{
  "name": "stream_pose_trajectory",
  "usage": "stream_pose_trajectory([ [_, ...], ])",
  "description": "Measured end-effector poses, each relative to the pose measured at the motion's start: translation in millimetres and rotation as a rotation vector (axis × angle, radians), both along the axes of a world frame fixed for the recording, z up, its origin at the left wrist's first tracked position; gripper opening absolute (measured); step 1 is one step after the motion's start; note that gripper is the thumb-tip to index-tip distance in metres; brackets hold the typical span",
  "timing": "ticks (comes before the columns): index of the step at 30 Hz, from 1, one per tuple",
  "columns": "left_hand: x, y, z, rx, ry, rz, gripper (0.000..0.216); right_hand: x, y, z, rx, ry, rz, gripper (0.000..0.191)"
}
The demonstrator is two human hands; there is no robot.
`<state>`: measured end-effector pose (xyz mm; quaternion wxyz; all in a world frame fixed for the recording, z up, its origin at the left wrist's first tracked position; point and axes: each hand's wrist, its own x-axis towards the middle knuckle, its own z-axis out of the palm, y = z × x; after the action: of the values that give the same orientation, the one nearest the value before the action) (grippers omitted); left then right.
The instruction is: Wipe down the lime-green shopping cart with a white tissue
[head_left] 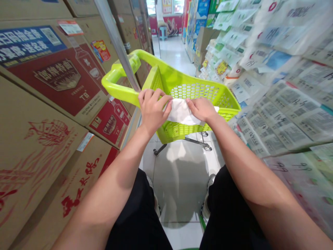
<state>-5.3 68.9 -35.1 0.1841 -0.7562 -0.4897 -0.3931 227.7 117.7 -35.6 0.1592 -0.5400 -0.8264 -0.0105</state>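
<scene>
A lime-green plastic shopping cart (213, 86) with a honeycomb-holed basket stands sideways in front of me. Draped over its near rim is a white cloth (179, 111). My left hand (154, 106) lies at the rim near the handle end, its thumb and fingers closed on the cloth's left part. My right hand (201, 107) grips the cloth farther right, thumb on top and fingers curled over the rim. A grey metal pole (117, 41) slants down behind the cart's handle (114, 80).
Stacked cardboard boxes (65, 76) form a wall on the left. Packs of white paper goods (281, 69) pile up on the right. The tiled aisle floor (174, 57) runs ahead to a small blue stool (163, 33). Cart wheels (207, 148) rest on the floor beyond my feet.
</scene>
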Motion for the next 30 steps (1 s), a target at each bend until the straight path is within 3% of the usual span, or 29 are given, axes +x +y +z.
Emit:
stream_pose_trajectory([
  [3,5.9,-7.0,-0.6,0.008,0.02,0.015,0.038,-17.6,-5.2,8.5,0.058,0.067,0.134,0.077],
  [7,8.6,-9.7,-2.3,0.025,0.032,0.047,0.04,-34.8,-16.3,15.8,0.248,0.185,0.111,0.069],
  [13,4.9,-4.6,-3.3,0.033,0.024,0.068,0.032,-27.5,-26.2,6.6,0.031,0.064,-0.091,0.079],
  [20,5.4,-2.3,-1.2,-0.021,0.035,0.049,0.03,21.7,-10.5,-6.4,-0.005,-0.013,-0.308,0.069],
  [23,12.7,-5.0,-1.1,-0.002,0.018,0.044,0.033,13.9,-15.4,-6.3,0.09,0.003,-0.212,0.059],
  [27,18.9,-9.6,-0.3,-0.03,-0.01,0.032,0.037,-24.7,-28.2,-1.2,0.232,0.031,0.126,0.052],
  [30,15.4,-11.0,0.7,-0.051,0.001,0.038,0.037,-45.8,-31.5,3.4,0.197,0.057,0.161,0.054],
])
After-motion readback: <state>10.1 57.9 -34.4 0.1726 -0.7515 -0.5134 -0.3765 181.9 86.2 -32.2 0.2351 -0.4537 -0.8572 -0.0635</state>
